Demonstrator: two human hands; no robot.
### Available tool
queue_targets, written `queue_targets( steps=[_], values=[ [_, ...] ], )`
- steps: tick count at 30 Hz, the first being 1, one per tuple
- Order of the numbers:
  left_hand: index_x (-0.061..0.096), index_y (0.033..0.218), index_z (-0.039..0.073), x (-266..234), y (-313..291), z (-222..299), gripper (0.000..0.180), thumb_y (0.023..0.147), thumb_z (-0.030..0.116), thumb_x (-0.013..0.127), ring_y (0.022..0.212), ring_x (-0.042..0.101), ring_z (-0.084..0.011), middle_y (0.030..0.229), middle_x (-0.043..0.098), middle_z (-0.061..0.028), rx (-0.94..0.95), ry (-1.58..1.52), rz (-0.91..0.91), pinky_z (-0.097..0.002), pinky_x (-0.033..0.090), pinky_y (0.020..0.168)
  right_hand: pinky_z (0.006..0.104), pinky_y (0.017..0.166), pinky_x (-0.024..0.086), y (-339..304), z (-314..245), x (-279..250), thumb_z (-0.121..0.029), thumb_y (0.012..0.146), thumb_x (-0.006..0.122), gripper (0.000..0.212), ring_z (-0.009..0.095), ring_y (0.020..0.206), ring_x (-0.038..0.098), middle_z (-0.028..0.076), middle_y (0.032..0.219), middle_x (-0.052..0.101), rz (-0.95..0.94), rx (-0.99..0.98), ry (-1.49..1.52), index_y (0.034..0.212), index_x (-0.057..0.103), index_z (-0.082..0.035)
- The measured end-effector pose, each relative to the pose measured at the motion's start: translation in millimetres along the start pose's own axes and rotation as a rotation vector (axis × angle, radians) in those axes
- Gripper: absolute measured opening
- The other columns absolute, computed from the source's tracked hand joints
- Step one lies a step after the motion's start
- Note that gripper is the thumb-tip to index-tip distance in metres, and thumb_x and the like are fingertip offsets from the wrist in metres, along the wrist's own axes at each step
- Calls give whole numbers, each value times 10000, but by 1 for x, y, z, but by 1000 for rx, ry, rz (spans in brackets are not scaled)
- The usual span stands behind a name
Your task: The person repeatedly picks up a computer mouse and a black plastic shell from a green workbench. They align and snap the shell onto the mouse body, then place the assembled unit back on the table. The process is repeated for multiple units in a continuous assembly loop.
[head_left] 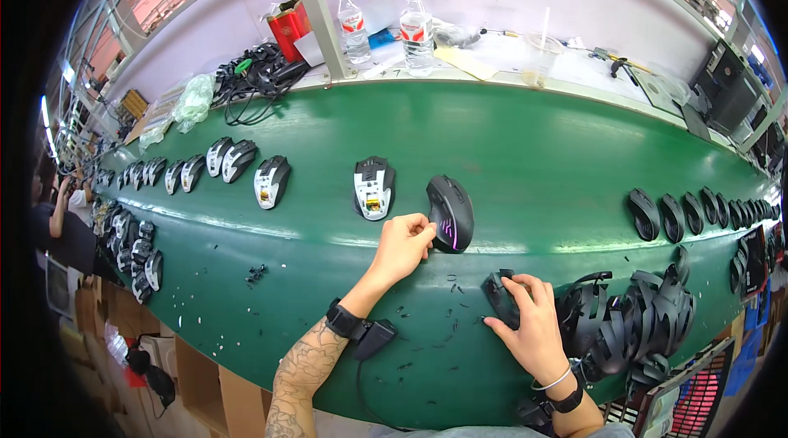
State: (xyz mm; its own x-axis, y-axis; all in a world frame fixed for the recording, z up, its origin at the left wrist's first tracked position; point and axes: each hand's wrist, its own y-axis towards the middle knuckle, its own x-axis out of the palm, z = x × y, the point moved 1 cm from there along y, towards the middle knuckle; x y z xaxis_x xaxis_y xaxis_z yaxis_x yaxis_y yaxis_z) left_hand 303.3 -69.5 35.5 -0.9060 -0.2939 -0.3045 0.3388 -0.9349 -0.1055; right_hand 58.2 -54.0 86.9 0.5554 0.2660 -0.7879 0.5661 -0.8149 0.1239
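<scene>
Your right hand [532,325] half-curled, left hand [402,244] pinched, can't tell either's hold; black contoured plastic mouse [454,206] likely light, stiff, slick: grip both sides.

The place was a factory workshop, with an assembly line for computer mice: a long green bench [566,138] ran from left to right, with open mice [271,182] in a row at the left, black mice [643,215] in a row at the right, and black shells [628,319] heaped at the near right. Small parts [256,274] lay strewn on the near side, while a metal post [318,15] and a white shelf [510,60] lined the far edge. Another person [59,220] was at the far left, near a strip light [47,119].
</scene>
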Motion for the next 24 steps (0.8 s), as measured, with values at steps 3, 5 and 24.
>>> queue_targets(
  steps=[3, 5, 24],
  values=[
    [586, 750, -23, -2, 1, 1, 195, 847, 146, 587, 568, 593, -186, 630, 599, -99, 134, 283, 124, -334, 445, 525, 393, 877, 440, 0, -1, 1, -79, 651, 767, 614, 332, 1013, 490, 154, 1177, 488, -37, 42, -44, 1202, 506, 0],
    [567, 775, -10, 0, -1, -2, 179, 834, 153, 611, 563, 566, -233, 644, 589, -93, 257, 513, 248, -345, 419, 528, 395, 873, 443, -1, -3, 2, -72, 639, 771, 645, 332, 1010, 496, 154, 1176, 491, -44, 60, -54, 1217, 493, -5],
    [575, 1050, -51, 24, -40, 41, 234, 858, 57, 495, 890, 572, -186, 1003, 594, -132, 254, -307, -602, -332, 501, 758, 262, 869, 451, -1, -9, -1, 27, 888, 536, 422, 168, 985, 583, 125, 1131, 589, 31, 175, 694, 1290, 408, 36]
  ],
)
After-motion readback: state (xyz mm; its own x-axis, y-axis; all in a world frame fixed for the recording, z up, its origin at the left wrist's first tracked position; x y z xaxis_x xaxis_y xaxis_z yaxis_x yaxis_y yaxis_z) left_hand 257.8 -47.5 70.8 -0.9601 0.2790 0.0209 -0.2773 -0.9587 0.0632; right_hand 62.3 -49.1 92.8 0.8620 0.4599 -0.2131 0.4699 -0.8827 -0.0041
